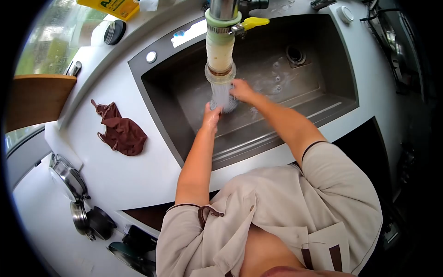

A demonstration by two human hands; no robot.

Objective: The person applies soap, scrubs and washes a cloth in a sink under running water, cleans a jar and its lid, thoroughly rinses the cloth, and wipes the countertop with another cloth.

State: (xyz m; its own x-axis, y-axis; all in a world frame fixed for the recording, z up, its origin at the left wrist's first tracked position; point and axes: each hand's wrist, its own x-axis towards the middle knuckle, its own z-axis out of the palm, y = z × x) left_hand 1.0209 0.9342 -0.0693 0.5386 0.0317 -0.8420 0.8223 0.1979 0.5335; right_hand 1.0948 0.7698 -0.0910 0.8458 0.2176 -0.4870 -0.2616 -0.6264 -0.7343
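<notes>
Beige shirt [272,189] spreads nearest. Left hand [212,116], thumb raised, and right hand [241,91], fingers curled, flank a clear thing [226,105], perhaps a glass, under the tap [220,53] inside the sink [344,94]; a brown cloth [124,135] lies beyond on the counter [87,180]. Wet glass would likely be slippery and fragile, best held round its sides. Splash hides fingertips and outline: whether either hand grips cannot be told.

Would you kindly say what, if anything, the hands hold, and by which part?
Cannot tell: running water blurs anything between the left hand and right hand.
</notes>
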